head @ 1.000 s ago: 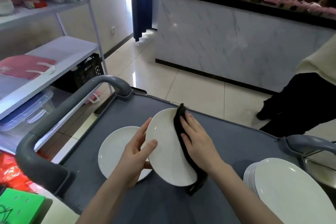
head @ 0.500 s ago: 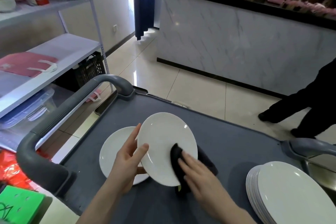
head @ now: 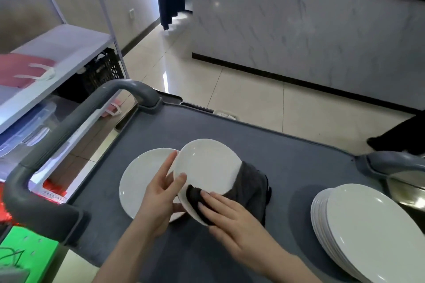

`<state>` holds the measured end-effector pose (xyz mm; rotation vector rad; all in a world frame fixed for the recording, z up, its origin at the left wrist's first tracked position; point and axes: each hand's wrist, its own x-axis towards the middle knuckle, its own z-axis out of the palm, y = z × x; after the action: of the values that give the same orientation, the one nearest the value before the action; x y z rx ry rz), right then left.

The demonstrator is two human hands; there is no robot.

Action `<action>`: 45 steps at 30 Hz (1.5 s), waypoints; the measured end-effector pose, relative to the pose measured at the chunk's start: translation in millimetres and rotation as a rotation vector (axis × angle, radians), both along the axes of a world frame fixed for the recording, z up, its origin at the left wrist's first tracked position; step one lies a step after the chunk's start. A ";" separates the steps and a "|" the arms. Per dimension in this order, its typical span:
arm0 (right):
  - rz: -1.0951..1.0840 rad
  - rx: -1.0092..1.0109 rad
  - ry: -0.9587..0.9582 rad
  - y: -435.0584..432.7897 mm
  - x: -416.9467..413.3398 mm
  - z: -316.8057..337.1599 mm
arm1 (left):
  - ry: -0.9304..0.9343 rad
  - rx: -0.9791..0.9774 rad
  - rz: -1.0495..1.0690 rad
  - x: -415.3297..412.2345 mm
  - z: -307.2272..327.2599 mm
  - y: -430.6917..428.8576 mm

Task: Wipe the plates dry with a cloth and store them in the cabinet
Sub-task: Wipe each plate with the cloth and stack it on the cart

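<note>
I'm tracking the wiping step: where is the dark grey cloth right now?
Head view, low centre: the dark grey cloth wraps the right edge of the tilted round white plate, pressed onto it by the right hand, above the grey cart top.

One wide-angle camera, worn on the head, looks forward and steeply down over the cart [head: 287,163], close above the left hand [head: 158,200] and right hand [head: 232,216]; farther off, it takes in tiled floor [head: 253,103] and a marble counter [head: 299,30].

The grey cart top [head: 287,156] bears a single white plate [head: 140,179] and a plate stack [head: 372,227].
</note>
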<state>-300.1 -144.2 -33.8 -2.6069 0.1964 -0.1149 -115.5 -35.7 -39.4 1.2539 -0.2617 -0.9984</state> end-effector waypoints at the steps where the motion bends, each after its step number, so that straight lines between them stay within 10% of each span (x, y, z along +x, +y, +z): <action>1: -0.011 -0.002 0.036 -2.0 -9.9 -4.2 | -0.017 0.012 0.004 1.5 -0.5 1.3; 9: -0.348 0.009 0.145 -64.5 25.5 -7.4 | -0.132 -0.014 -0.218 -9.3 5.2 -1.9; 18: 0.053 0.008 0.045 -1.4 16.7 0.0 | -0.055 -0.013 -0.077 13.7 -3.4 -3.3; 29: -0.437 -0.024 0.145 -67.8 7.0 -8.9 | -0.134 -0.012 -0.251 -3.4 7.9 -0.2; 39: -0.025 -0.083 0.069 -13.1 -5.9 -0.1 | -0.118 -0.022 -0.197 5.0 7.6 -7.6; 45: -0.321 -0.104 0.011 -32.7 -39.4 -11.7 | -0.159 -0.047 -0.203 11.6 13.6 -2.5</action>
<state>-339.4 -176.9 -45.4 -2.6587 0.6282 -0.2282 -103.9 -38.2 -25.8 1.2838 -0.5419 -1.0595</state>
